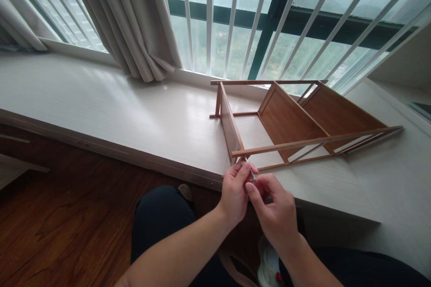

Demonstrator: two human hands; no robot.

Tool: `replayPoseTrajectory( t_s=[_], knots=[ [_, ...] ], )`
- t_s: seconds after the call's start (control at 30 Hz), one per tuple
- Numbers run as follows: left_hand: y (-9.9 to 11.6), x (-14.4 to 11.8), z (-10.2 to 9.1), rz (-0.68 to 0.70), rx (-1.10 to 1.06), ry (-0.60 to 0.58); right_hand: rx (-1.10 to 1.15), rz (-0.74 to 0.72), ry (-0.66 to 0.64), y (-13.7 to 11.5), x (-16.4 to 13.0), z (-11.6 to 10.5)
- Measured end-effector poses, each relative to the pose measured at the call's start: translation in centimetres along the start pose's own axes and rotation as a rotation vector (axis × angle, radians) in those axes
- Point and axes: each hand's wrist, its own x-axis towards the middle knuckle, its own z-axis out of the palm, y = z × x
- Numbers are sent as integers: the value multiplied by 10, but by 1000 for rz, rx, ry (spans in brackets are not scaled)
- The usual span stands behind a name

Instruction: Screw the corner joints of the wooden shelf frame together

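A small wooden shelf rack (pixel 286 121) lies on its side on a pale window ledge (pixel 117 107), its thin rails pointing right. Just below the rack's near corner, my left hand (pixel 234 193) and my right hand (pixel 274 208) meet. Both pinch a thin metal tool (pixel 251 171), whose tip touches the end of the front rail. The fingers hide most of the tool, so I cannot tell what kind it is.
A beige curtain (pixel 134 18) hangs at the back left before a barred window (pixel 256 13). The dark wooden floor (pixel 67 219) lies below the ledge. My dark-trousered knees (pixel 161 219) and a white shoe (pixel 269 264) are at the bottom.
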Motion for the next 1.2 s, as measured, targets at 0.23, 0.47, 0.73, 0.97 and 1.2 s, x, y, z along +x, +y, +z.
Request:
replayPoseTrajectory(
  t_s=[0.23,0.47,0.73,0.97,1.2],
  knots=[
    [0,0,1,-47,-49,-23,-27,2,-2,2,5,-1],
    [-1,3,-2,-30,-47,-21,165,180,-61,0,4,2],
    [-1,2,-2,-41,-18,-58,430,374,-55,-4,5,6],
    [5,4,0,-55,72,15,1321,848,-244,-10,10,6],
    [9,3,1,-32,125,49,1637,977,-363,-7,12,4]
  ],
)
